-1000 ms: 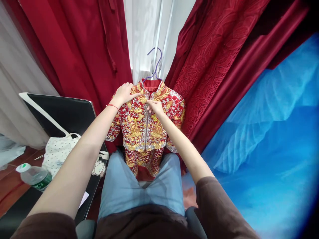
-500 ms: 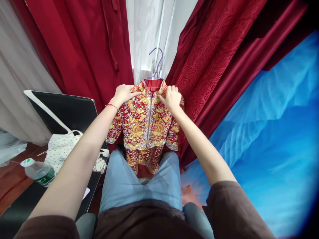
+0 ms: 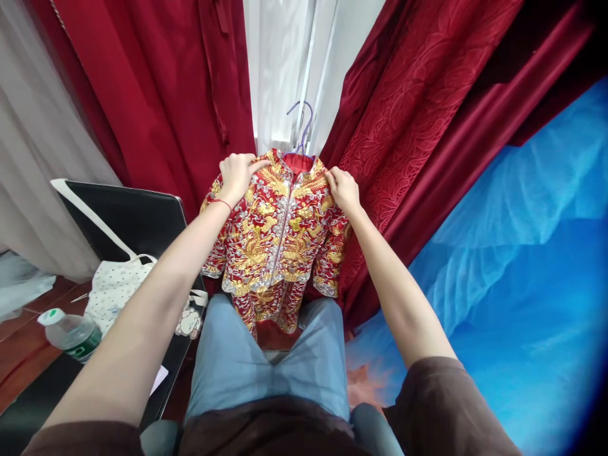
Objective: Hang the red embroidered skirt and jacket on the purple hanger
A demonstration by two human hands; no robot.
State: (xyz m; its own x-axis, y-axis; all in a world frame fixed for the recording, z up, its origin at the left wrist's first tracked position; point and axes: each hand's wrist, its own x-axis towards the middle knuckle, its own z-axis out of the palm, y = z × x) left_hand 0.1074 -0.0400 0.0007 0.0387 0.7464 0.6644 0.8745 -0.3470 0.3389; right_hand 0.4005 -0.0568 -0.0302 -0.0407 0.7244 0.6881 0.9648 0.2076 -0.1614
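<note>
Looking down through the head view, I have a red jacket (image 3: 297, 231) with gold and silver embroidery upright before me, centred just beyond the person's blue trousers (image 3: 223, 367). The left grip (image 3: 237, 177) grasps the jacket's shoulder on its own side, thumb laid across the front near the collar and fingers over the top; a red string bracelet (image 3: 222, 202) circles that wrist. The right grip (image 3: 344, 189) is closed on the cloth of the opposite shoulder, knuckles up. Between them, a purple hanger (image 3: 308, 120) rises from behind the collar, its hook in front of a white panel; I cannot tell whether it hangs on anything. Below the jacket's hem shows a matching embroidered piece (image 3: 268, 307), partly between the knees. To the left I see a black chair (image 3: 118, 212), a dotted white bag (image 3: 111, 291) on it and a bottle (image 3: 71, 335) near the bag. Red drapes (image 3: 156, 95) flank the jacket, and blue fabric (image 3: 522, 304) spreads at the right.
</note>
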